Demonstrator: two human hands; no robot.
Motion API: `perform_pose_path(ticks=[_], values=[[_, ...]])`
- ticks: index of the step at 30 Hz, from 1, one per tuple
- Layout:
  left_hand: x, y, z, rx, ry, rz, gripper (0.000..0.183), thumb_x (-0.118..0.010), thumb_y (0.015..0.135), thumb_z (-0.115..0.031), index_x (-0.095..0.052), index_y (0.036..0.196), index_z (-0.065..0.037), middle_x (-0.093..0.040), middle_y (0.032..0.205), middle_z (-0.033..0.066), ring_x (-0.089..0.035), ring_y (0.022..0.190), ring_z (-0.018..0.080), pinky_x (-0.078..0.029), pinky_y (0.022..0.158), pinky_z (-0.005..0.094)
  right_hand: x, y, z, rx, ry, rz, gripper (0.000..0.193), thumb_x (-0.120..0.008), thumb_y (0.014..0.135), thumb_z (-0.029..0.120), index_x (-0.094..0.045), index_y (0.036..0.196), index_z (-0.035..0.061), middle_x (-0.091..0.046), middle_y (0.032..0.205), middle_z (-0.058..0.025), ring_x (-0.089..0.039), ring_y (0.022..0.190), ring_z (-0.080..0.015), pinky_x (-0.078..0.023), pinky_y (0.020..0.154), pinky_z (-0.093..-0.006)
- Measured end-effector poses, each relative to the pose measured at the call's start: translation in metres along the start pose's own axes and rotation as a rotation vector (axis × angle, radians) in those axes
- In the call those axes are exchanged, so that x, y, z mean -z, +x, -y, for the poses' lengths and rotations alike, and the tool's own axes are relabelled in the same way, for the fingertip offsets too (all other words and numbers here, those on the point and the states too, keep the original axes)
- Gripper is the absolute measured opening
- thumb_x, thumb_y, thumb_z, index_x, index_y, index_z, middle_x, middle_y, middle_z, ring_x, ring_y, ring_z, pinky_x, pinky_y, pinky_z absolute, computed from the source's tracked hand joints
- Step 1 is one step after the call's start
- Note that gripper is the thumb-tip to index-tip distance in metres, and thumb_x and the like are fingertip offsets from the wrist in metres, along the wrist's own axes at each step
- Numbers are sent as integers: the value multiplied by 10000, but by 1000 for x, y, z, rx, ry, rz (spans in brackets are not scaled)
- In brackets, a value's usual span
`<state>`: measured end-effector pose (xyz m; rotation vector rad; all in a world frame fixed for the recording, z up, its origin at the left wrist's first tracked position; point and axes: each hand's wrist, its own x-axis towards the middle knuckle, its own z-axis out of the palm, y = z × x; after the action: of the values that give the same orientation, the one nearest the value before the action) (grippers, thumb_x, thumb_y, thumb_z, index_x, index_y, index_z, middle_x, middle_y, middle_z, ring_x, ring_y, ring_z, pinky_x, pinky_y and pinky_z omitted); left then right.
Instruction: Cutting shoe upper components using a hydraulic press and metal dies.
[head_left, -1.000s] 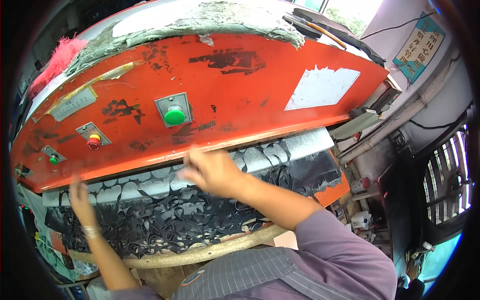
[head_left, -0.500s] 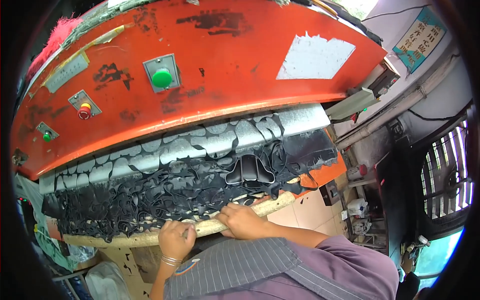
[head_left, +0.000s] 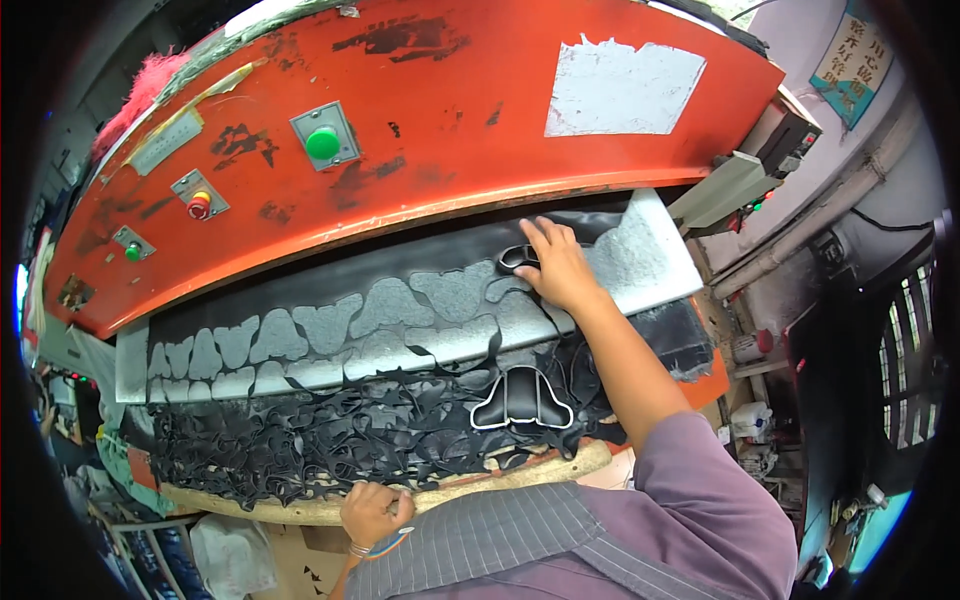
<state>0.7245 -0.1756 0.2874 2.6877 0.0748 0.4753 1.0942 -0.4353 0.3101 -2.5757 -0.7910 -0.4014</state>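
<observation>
My right hand (head_left: 558, 265) reaches over the press bed, fingers stretched apart on the black sheet (head_left: 400, 250). Its thumb lies against a small rounded metal cutting die (head_left: 517, 258); a firm grip does not show. Along the sheet, rows of cut-out gaps bare the pale cutting board (head_left: 655, 250). My left hand (head_left: 375, 512) is curled over the tan front rail (head_left: 470, 492). Between the hands, a larger three-part cutting die (head_left: 522, 398) sits on a heap of black offcuts (head_left: 320, 430).
The orange press head (head_left: 430, 130) spans above the bed, with a green button (head_left: 323, 143) and a red stop button (head_left: 199, 206) on its face. At the right stands a control box (head_left: 790, 140). A white plastic bag (head_left: 230, 555) is at lower left.
My right hand has left the front rail and gone forward onto the black sheet by the small die. My left hand stays on the rail. More of the bed and sheet shows.
</observation>
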Motion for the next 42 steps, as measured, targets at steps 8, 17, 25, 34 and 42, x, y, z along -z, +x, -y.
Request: perform_pose_path(ticks=[8, 17, 25, 34, 42], values=[[4, -3, 0, 22, -8, 3, 162, -756, 654, -200, -619, 592, -138, -517, 599, 1, -481, 568, 199, -408, 487, 317, 48, -90, -13, -150, 158, 88, 403, -722, 728, 132, -604, 1100, 31, -589, 1015, -165, -537, 1008, -357, -447, 876, -419], [40, 17, 14, 237, -324, 57, 131, -704, 789, -137, -662, 707, -45, -619, 665, 91, -600, 601, 241, -476, 566, 339, 109, -190, -21, -427, 29, 338, 618, -783, 596, 42, -606, 1189, 60, -582, 1151, -166, -519, 1111, -346, -422, 959, -394], [135, 75, 293, 577, 55, -445, 254, -629, 848, -249, -651, 782, -4, -657, 748, 166, -631, 672, 327, -482, 614, 379, 50, -77, -22, -502, 75, 76, 553, -643, 873, 342, -532, 1260, -37, -602, 1174, -251, -577, 1091, -372, -439, 948, -414], [175, 160, 561, 851, 448, -252, 429, -588, 846, -368, -683, 927, 43, -651, 971, 279, -629, 923, 427, -483, 828, 496, -33, 5, 10, -883, -435, 9, 646, -515, 885, 557, -541, 1089, -55, -602, 1037, -353, -574, 1020, -500, -456, 879, -520], [210, 197, 668, 823, 581, 24, 578, -445, 918, -495, -643, 1063, 28, -623, 1054, 298, -593, 997, 467, -458, 870, 526, -73, 40, 27, -1095, -606, 86, 324, -412, 965, 404, -507, 1183, 184, -667, 1071, -199, -628, 1019, -393, -481, 852, -494]])
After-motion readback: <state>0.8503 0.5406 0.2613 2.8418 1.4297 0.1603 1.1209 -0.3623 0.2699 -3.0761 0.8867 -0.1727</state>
